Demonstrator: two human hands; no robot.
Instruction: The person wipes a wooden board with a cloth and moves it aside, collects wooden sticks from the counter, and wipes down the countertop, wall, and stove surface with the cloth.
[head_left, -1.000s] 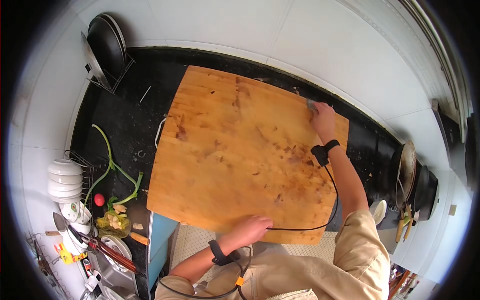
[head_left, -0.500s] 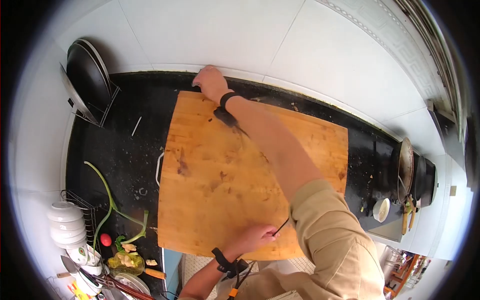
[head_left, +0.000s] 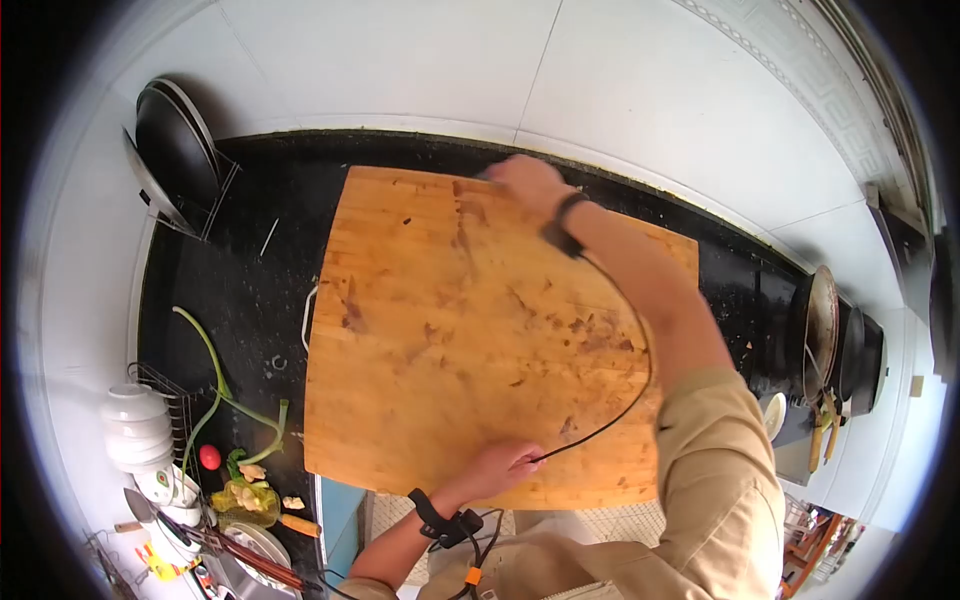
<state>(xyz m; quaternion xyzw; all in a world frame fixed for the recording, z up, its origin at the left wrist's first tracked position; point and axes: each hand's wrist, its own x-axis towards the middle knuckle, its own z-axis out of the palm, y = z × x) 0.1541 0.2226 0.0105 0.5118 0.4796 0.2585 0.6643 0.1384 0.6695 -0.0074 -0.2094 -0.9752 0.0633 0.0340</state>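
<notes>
The left hand [head_left: 497, 470] is closing its fingers on a thin black cable [head_left: 603, 430] at the near edge of a large, stained, light-brown wooden board [head_left: 470, 330], which is lying on the black bench [head_left: 240, 300] between both hands. The right hand [head_left: 528, 183] is blurring over the far edge; whether it is gripping anything, I cannot tell. Long green stalks [head_left: 222, 388] are lying left of the left hand.

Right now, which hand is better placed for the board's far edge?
Right, likely: the right hand is at the far edge of the wooden board; the left hand holds the black cable.
</notes>
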